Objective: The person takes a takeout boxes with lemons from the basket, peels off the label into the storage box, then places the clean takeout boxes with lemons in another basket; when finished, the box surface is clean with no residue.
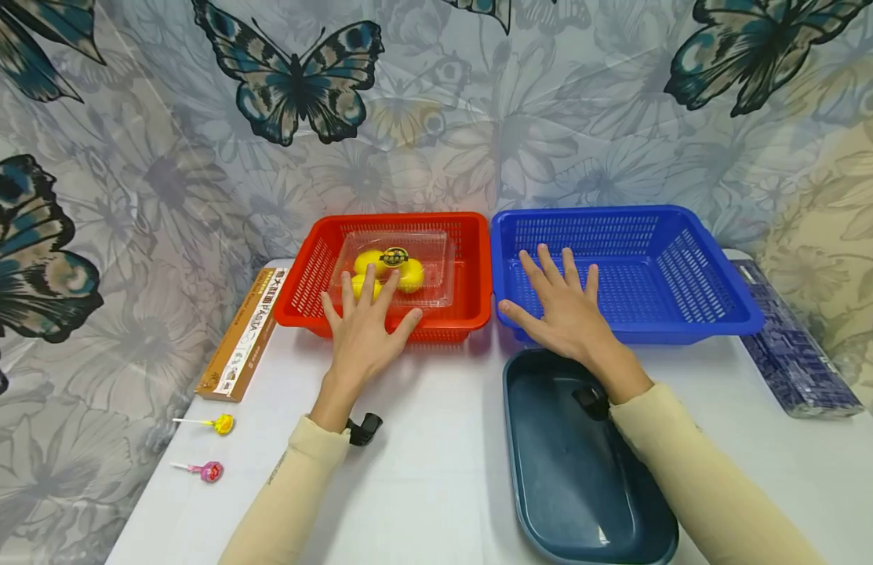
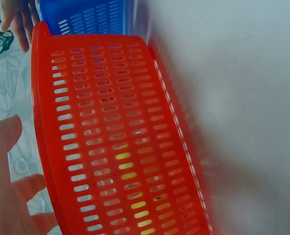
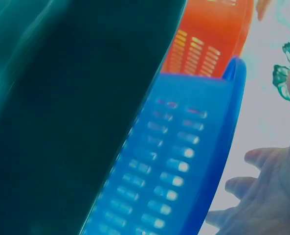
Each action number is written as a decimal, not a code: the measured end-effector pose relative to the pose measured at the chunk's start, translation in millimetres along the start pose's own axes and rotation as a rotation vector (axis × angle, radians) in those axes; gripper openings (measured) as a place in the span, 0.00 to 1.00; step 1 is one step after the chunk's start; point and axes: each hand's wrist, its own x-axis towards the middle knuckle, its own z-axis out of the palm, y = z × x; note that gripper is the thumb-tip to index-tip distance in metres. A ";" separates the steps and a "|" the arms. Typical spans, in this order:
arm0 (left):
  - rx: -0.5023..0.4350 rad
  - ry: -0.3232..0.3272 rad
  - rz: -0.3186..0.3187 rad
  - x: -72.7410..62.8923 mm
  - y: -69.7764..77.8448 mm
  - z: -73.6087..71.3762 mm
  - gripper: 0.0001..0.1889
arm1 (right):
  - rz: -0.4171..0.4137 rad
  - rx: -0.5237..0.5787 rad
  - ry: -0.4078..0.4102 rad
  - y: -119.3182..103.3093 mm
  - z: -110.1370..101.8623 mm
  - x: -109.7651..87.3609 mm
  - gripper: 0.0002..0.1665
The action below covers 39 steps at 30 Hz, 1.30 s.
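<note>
In the head view my left hand (image 1: 366, 329) spreads its fingers over the front rim of the red basket (image 1: 471, 271), holding nothing. Inside that basket lies a clear plastic box (image 1: 439, 271) with several yellow fruits (image 1: 411, 276) and a dark label on its lid. My right hand (image 1: 566, 310), fingers also spread, hovers at the front left of the blue basket (image 1: 662, 290) and holds nothing. Under the right wrist stands a dark teal basin (image 1: 577, 486). The left wrist view shows the red basket's slotted wall (image 2: 105, 117) close up, the left fingers (image 2: 30, 186) beside its rim.
At the left lie a brown pasta box (image 1: 241, 337), a yellow lollipop (image 1: 223, 424) and a pink lollipop (image 1: 211, 472). A dark blue patterned package (image 1: 796, 345) lies at the right, beside the blue basket. A butterfly-printed cloth (image 1: 436, 118) hangs behind the white table (image 1: 436, 471).
</note>
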 end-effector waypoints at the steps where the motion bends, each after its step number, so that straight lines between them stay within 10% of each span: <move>1: 0.003 0.005 -0.002 -0.6 -1.0 -0.3 0.39 | -0.006 0.008 0.001 -1.4 0.8 1.0 0.55; 39: -0.072 0.223 -0.120 -25.7 -46.9 5.7 0.28 | -0.173 0.099 -0.023 -50.7 35.7 53.3 0.43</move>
